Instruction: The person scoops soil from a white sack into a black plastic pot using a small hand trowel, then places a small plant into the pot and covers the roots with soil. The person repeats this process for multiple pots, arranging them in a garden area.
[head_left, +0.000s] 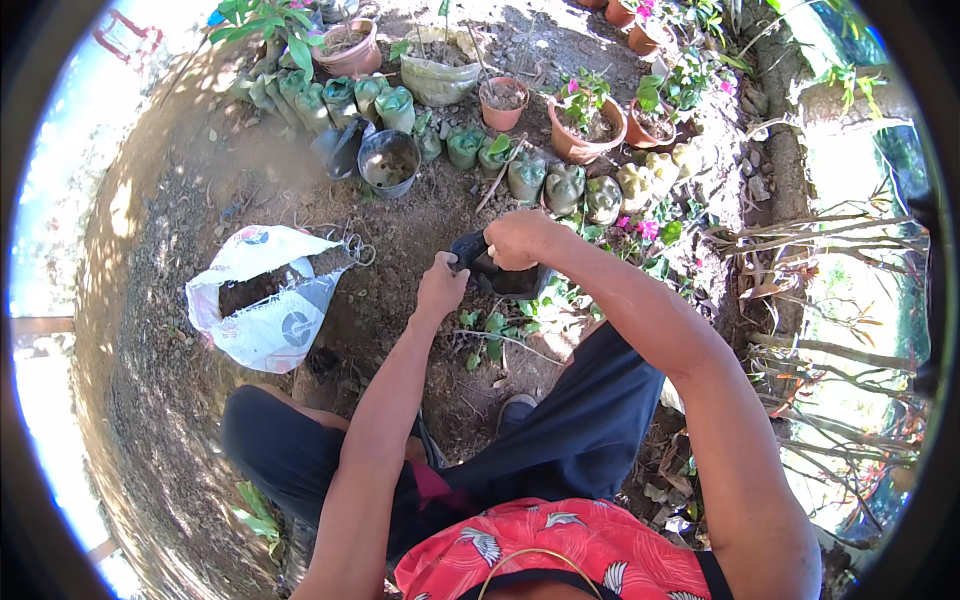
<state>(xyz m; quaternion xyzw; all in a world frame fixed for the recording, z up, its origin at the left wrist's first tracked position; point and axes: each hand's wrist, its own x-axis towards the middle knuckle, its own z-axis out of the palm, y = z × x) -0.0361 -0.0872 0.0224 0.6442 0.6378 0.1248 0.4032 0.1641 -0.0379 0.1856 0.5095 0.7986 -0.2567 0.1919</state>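
My left hand (444, 283) pinches the edge of a piece of black plastic (468, 247), which looks like a nursery bag. My right hand (520, 238) is curled into a fist at the other side of the same plastic, and its palm side is hidden. Just below the right hand sits a dark square container (517, 283) with soil in it; whether it is one piece with the black plastic I cannot tell. Off to the left, an open white woven sack (300, 300) holds dark soil. Cut green cuttings (495, 337) lie on the ground below the container.
A grey bucket (388, 163) stands ahead beside a dark scoop-like vessel (337, 154). Upturned plastic bottles (527, 178) form a border. Behind them are a terracotta pot (587, 131) with a flowering plant and a whitish planter (441, 71). Bare branches (825, 345) reach in from the right.
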